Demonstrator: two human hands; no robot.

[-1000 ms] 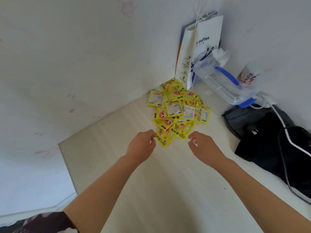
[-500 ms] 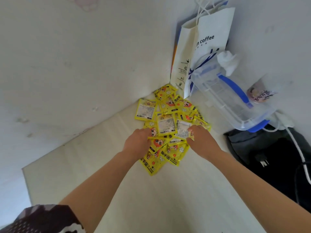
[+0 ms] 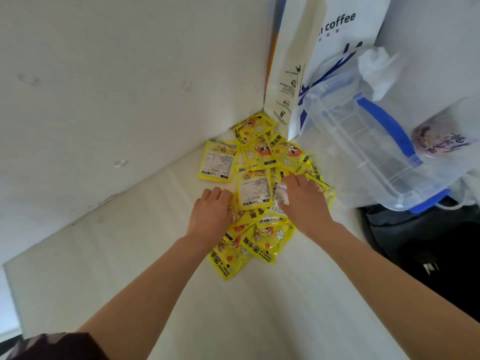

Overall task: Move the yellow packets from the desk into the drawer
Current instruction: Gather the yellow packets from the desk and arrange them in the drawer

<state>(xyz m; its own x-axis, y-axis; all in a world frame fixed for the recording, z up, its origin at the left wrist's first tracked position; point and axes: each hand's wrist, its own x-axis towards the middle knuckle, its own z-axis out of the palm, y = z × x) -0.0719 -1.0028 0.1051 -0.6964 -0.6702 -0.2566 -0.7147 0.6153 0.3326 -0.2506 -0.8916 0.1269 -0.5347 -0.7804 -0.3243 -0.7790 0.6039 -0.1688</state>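
A loose pile of several yellow packets [image 3: 255, 188] lies on the pale desk [image 3: 155, 255], pushed into the corner where two white walls meet. My left hand [image 3: 211, 215] is at the pile's left edge, its fingers curled onto the packets there. My right hand [image 3: 304, 203] lies flat on the right side of the pile, fingers stretched over a pale-backed packet. Two packets [image 3: 249, 252] stick out toward me between my wrists. No drawer is in view.
A white paper coffee bag [image 3: 324, 55] stands against the wall just behind the pile. A clear plastic box with blue handle [image 3: 363, 152] leans to the right, beside a sealed cup [image 3: 436, 141]. A black bag [image 3: 428, 250] lies at the right edge.
Both hands have moved forward from just short of the pile onto it, and the view has moved closer to the corner. The left fingers have curled on the packets.
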